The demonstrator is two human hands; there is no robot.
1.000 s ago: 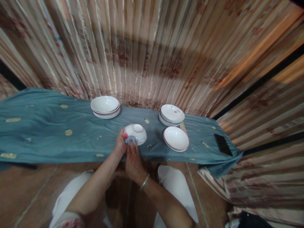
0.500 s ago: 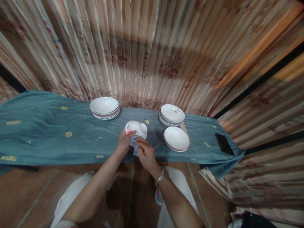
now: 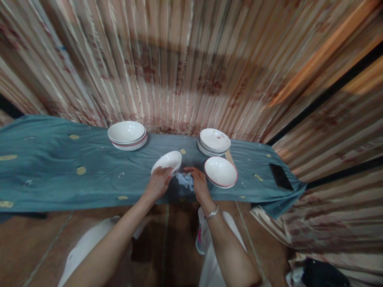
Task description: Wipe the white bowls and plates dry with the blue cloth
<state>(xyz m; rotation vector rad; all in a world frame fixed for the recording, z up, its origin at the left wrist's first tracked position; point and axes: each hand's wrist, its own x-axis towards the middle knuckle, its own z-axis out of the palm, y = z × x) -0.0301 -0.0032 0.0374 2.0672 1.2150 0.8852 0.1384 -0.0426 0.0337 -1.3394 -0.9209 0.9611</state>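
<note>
My left hand (image 3: 160, 181) grips the near rim of a white bowl (image 3: 168, 160), its fingers closed on the edge. The bowl is tilted, with its white inside showing, just above the table. To its right, my right hand (image 3: 199, 181) has a crumpled light blue cloth (image 3: 184, 180) at its fingers. The index finger stretches left above the cloth, and the thumb is hidden. A gap separates this hand from the bowl. Close on the right of that hand sits a white bowl with a red rim (image 3: 220, 172).
A stack of white bowls (image 3: 127, 132) stands at the back left. Several flower-patterned plates (image 3: 214, 139) are stacked behind the red-rimmed bowl. A black phone (image 3: 280, 176) lies near the right end of the table's green cloth (image 3: 60, 167). A pleated curtain (image 3: 167, 71) hangs behind.
The held bowl has turned from showing its patterned outside and foot to showing its inside. My right hand and the blue cloth have moved away from the bowl, to the right.
</note>
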